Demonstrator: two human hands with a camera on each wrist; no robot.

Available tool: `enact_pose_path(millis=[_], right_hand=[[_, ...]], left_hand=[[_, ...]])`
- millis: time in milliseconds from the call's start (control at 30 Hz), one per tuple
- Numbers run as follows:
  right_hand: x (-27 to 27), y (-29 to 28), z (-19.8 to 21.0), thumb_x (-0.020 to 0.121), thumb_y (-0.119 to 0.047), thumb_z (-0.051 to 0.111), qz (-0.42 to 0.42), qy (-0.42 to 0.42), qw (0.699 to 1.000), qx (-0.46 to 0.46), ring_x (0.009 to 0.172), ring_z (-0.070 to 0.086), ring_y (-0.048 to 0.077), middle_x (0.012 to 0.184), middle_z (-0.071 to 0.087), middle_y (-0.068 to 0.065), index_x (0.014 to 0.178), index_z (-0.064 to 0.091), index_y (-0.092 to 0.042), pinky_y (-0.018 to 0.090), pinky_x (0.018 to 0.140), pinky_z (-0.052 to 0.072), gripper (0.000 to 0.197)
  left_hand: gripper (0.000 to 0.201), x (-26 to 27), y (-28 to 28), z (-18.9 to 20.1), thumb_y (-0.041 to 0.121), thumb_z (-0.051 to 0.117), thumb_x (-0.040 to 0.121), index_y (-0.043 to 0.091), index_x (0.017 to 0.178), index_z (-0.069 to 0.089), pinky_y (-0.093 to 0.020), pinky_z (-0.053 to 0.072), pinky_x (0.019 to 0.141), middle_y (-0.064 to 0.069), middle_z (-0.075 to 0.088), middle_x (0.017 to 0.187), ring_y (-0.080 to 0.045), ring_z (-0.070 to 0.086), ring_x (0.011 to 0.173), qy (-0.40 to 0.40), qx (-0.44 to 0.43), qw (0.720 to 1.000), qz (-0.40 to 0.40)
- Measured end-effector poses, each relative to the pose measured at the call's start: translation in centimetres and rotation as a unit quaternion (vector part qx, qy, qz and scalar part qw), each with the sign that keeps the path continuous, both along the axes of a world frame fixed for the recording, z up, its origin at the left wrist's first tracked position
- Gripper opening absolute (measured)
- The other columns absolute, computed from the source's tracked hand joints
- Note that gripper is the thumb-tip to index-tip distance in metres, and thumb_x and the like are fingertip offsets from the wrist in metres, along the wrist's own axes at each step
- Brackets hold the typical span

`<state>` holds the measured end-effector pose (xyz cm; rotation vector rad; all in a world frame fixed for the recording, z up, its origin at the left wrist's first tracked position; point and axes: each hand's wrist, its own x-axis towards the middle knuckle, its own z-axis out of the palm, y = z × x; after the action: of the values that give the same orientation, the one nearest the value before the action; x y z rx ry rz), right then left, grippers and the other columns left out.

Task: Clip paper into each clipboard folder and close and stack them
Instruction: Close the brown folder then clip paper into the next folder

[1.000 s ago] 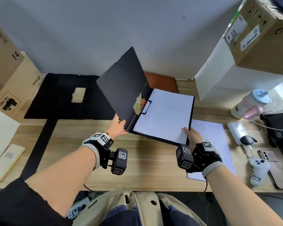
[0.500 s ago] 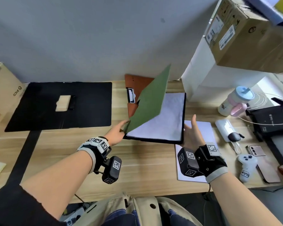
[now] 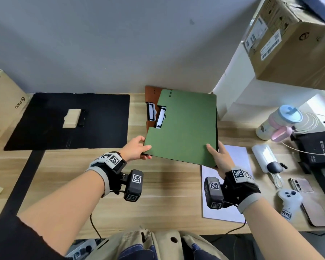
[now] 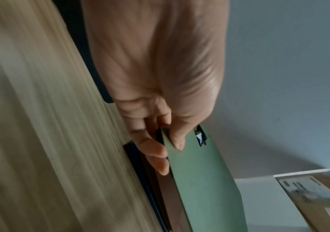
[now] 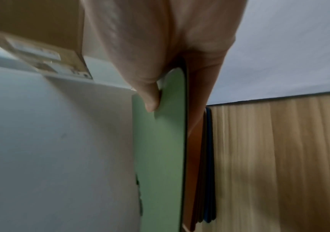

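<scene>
I am holding the closed green folder (image 3: 182,126) by its near corners, my left hand (image 3: 136,149) and right hand (image 3: 219,156) each pinching it, thumb on the cover, above the brown folder (image 3: 151,94). It looks ready to be stacked; loose paper (image 3: 238,152) is lying on the desk (image 3: 167,194), so more may be waiting. My wrist views are showing a blue folder (image 5: 209,157) under the brown one, hidden from above.
</scene>
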<state>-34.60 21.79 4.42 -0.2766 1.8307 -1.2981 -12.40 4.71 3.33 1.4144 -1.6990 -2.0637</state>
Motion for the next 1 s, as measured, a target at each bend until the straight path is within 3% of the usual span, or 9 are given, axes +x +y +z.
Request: enact_pose_path(millis=[167, 300, 500, 567, 667, 733, 833, 900, 1000], right_hand=[[-1.7, -4.1, -0.7, 0.09, -0.026, 0.059, 0.039, 0.015, 0.989, 0.139, 0.084, 0.058, 0.023, 0.105, 0.055, 0.01, 0.108, 0.047, -0.012, 0.029, 0.047, 0.053, 0.026], [-3.4, -7.3, -3.3, 0.086, -0.007, 0.062, 0.029, 0.014, 0.988, 0.15, 0.092, 0.055, 0.026, 0.123, 0.06, 0.02, 0.116, 0.057, -0.004, 0.026, 0.048, 0.046, 0.031], [-4.3, -9.8, -4.8, 0.087, 0.009, 0.048, -0.006, 0.06, 0.985, 0.162, 0.033, 0.054, 0.002, 0.092, 0.062, 0.013, 0.135, 0.044, 0.005, 0.004, 0.032, 0.038, 0.048], [-4.7, -10.4, -5.5, 0.087, 0.006, 0.047, 0.002, 0.072, 0.98, 0.187, 0.033, 0.055, 0.0, 0.082, 0.059, 0.009, 0.133, 0.048, 0.003, 0.008, 0.035, 0.04, 0.046], [-5.1, -11.2, -6.4, 0.085, 0.001, 0.05, 0.024, 0.083, 0.97, 0.226, 0.076, 0.058, 0.019, 0.073, 0.055, 0.006, 0.125, 0.053, 0.006, 0.024, 0.061, 0.048, 0.041], [-5.5, -11.4, -7.1, 0.085, -0.003, 0.054, 0.034, 0.079, 0.967, 0.24, 0.086, 0.052, 0.022, 0.081, 0.055, 0.009, 0.122, 0.056, 0.009, 0.035, 0.078, 0.05, 0.039], [-5.5, -11.5, -7.7, 0.086, -0.005, 0.055, 0.053, 0.083, 0.959, 0.265, 0.09, 0.052, 0.025, 0.1, 0.057, 0.016, 0.121, 0.056, 0.005, 0.034, 0.075, 0.045, 0.037], [-5.5, -11.6, -7.8, 0.088, -0.008, 0.053, 0.049, 0.078, 0.961, 0.26, 0.102, 0.057, 0.032, 0.117, 0.058, 0.022, 0.126, 0.053, 0.003, 0.036, 0.087, 0.045, 0.039], [-5.5, -11.6, -7.4, 0.09, -0.012, 0.051, 0.021, 0.077, 0.966, 0.246, 0.106, 0.055, 0.032, 0.125, 0.057, 0.02, 0.134, 0.046, 0.0, 0.039, 0.094, 0.043, 0.046]], left_hand=[[0.023, -0.9, -1.4, -0.1, 0.007, 0.047, 0.097, 0.006, 0.118, 0.037, -0.014, 0.05, 0.047, -0.008, 0.063, 0.088, -0.005, 0.065, 0.045, 0.027, 0.011, 0.998, 0.051], [0.02, -1.8, -2.5, -1.1, 0.009, 0.049, 0.096, 0.009, 0.113, 0.039, -0.014, 0.044, 0.046, -0.007, 0.065, 0.092, -0.005, 0.064, 0.045, 0.022, 0.024, 0.994, 0.102], [0.026, -3.3, -5.0, -2.6, 0.017, 0.057, 0.092, 0.013, 0.113, 0.04, -0.014, 0.042, 0.037, -0.009, 0.064, 0.082, -0.003, 0.058, 0.035, -0.056, -0.003, 0.993, 0.105], [0.024, -4.0, -5.5, -2.7, 0.014, 0.052, 0.095, 0.013, 0.112, 0.036, -0.014, 0.038, 0.032, -0.012, 0.061, 0.072, -0.003, 0.058, 0.032, -0.068, 0.011, 0.993, 0.092], [0.021, -4.8, -6.1, -3.2, 0.013, 0.049, 0.096, 0.012, 0.11, 0.034, -0.013, 0.035, 0.028, -0.012, 0.059, 0.067, -0.002, 0.054, 0.028, -0.101, 0.002, 0.992, 0.078], [0.02, -5.1, -6.5, -3.7, 0.016, 0.05, 0.095, 0.012, 0.109, 0.036, -0.013, 0.034, 0.029, -0.008, 0.06, 0.065, 0.0, 0.054, 0.028, -0.13, -0.015, 0.99, 0.058], [0.017, -5.2, -6.8, -4.6, 0.025, 0.054, 0.094, 0.014, 0.092, 0.041, -0.015, 0.033, 0.033, -0.005, 0.062, 0.063, 0.001, 0.049, 0.026, -0.176, -0.034, 0.983, 0.033], [0.023, -4.9, -6.9, -4.9, 0.032, 0.055, 0.092, 0.016, 0.082, 0.042, -0.016, 0.034, 0.036, -0.004, 0.062, 0.061, -0.001, 0.044, 0.024, -0.206, -0.041, 0.978, 0.002], [0.027, -3.9, -7.1, -5.2, 0.04, 0.052, 0.092, 0.013, 0.09, 0.048, -0.015, 0.033, 0.035, -0.005, 0.06, 0.063, -0.005, 0.043, 0.029, -0.209, -0.019, 0.977, -0.036]])
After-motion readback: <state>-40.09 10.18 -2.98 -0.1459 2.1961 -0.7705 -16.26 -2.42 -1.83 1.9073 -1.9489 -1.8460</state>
